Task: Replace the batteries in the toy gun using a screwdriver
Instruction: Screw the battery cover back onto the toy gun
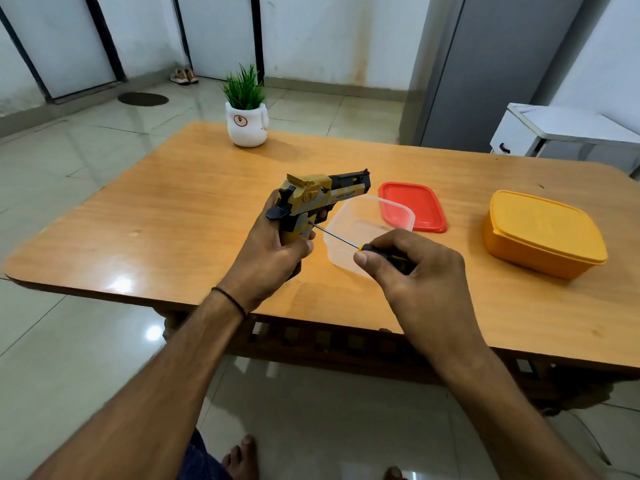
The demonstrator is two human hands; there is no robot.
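A glossy wooden tabletop [173,209] stands on pale floor tiles [86,150], with a potted plant [246,116] at its far edge and bare wood toward the left corners. Mid-table sits a lidless clear tub [367,223], a red lid [415,206] just beyond it. Toward the right edge is a closed orange box [543,233], contents hidden. Nearer the front edge, the left hand [270,251] has its grip wrapped round the handle of the toy gun [311,199]. The right hand [415,271] has its grip pinching the screwdriver [336,235], tip against the gun's side.

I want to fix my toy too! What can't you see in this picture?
Head view:
- What the screwdriver tip sits in: too small.
- Toy gun grip: mostly hidden by left hand.
- Screwdriver handle: mostly covered by right hand.
- Inside the yellow box: lid hides it.
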